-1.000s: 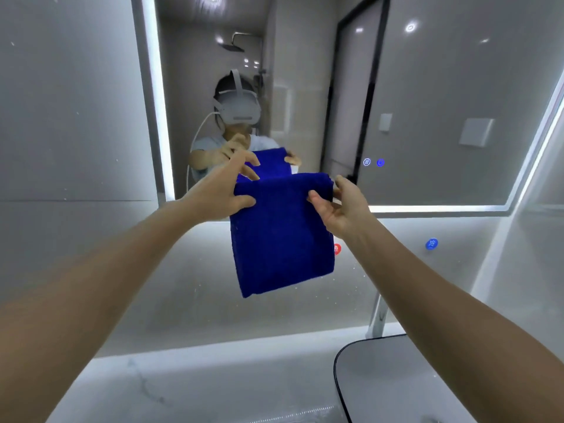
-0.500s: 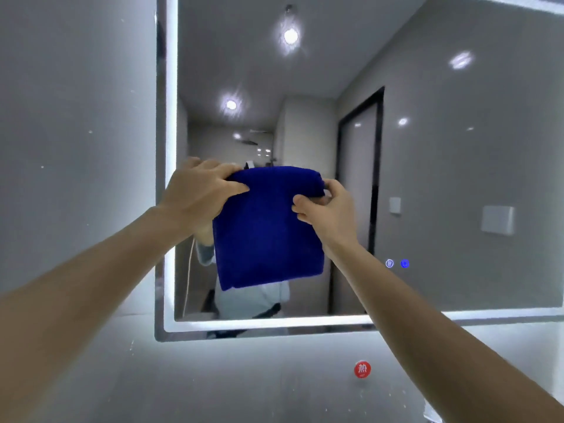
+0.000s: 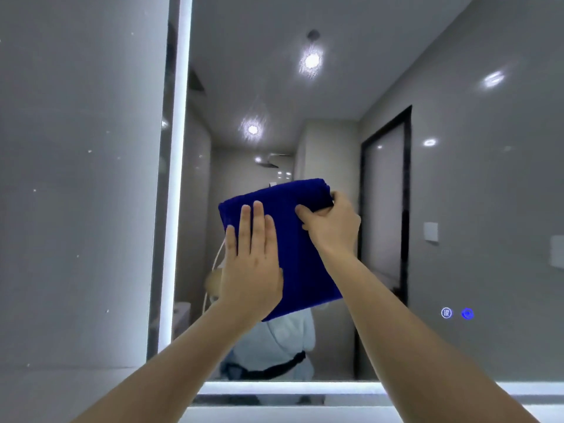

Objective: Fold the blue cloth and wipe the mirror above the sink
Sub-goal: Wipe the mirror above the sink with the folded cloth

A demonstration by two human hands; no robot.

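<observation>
The folded blue cloth (image 3: 300, 254) is held up against the mirror (image 3: 427, 193), tilted with its right corner higher. My left hand (image 3: 250, 264) lies flat on the cloth's lower left part, fingers straight and pointing up. My right hand (image 3: 331, 224) grips the cloth's upper right corner, thumb in front and fingers curled behind the fold. The cloth hides most of my reflection; only a pale shirt shows below it.
The mirror has a lit strip along its left edge (image 3: 175, 178) and bottom edge (image 3: 305, 387). Two small glowing touch buttons (image 3: 457, 313) sit at its lower right. A grey tiled wall (image 3: 79, 178) lies to the left.
My left hand let go of the cloth's top left corner and now lies flat on its front. The cloth has tilted and reached the glass. The view rose higher up the mirror.
</observation>
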